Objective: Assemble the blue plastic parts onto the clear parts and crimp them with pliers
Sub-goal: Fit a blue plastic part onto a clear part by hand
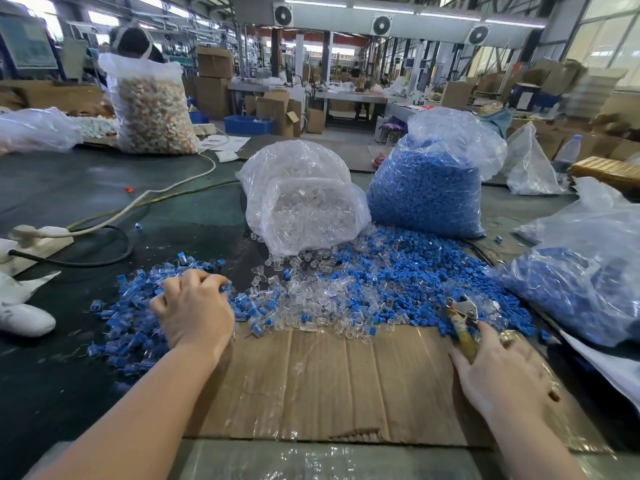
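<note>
1. i see matt brown corrugated cardboard sheet (329, 386), w/ glossy tape strips.
2. blue parts (426, 271): opaque plastic, slight sheen.
3. clear parts (311, 296): transparent glossy plastic.
4. bags (304, 202): thin crinkly shiny film.
5. pliers (462, 311): bare metal head, worn yellowish grip.
6. tabletop (69, 188): dark, smooth, matt.

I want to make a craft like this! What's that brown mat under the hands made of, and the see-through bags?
The brown mat looks like corrugated cardboard: matte brown, with ribbed lines and fold creases, and shiny clear tape stuck on it. The bags look like thin, glossy plastic film: they crinkle, catch the light, and you can see the clear and blue parts through them.
</note>
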